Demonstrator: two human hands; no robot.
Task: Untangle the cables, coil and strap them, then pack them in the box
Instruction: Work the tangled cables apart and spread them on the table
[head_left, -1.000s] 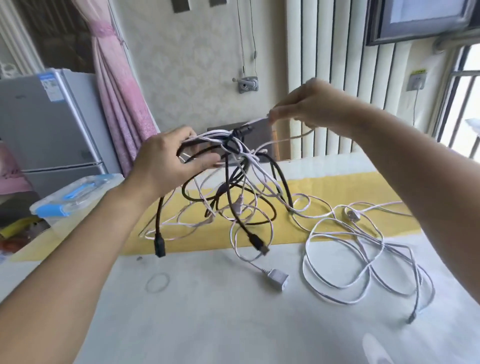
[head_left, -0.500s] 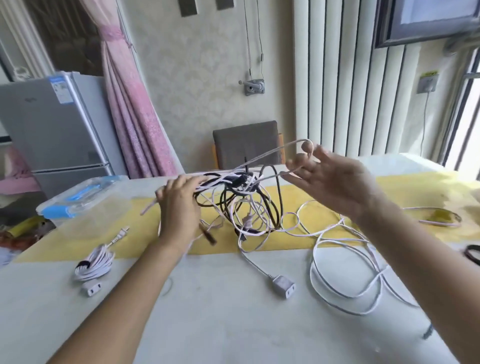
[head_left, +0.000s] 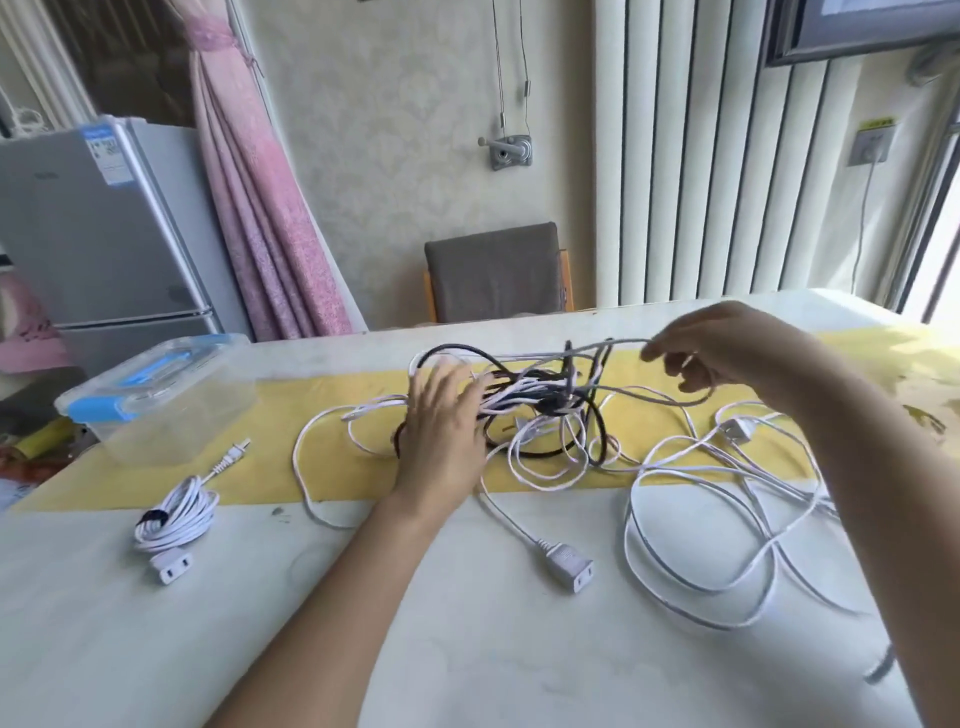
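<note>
Down onto the table (head_left: 467, 649) has come the tangle (head_left: 550, 410), which both hands held up in the air a second ago. It now lies on the yellow runner (head_left: 270, 467), black and white loops still knotted through each other at the middle.

My left hand (head_left: 441, 436) has let go of the bundle. Its fingers are spread and lie flat over the tangle's left side, holding nothing. My right hand (head_left: 727, 353) has moved out to the right and hangs just above the runner, fingers curled, pinching a pale strand (head_left: 613, 344) that runs back into the knot. The picture is a little blurred there, so I cannot tell how firm that pinch is.

I judge we are still in the untangling step: one hand steadies the mass while the other draws a single line free. One coiled cable (head_left: 179, 512) already lies strapped near the table's front left, not yet packed. The box (head_left: 156, 410) sits behind it with its lid on. A long white cable (head_left: 675, 582) sprawls loose on the right, so most of the coiling remains.
</note>
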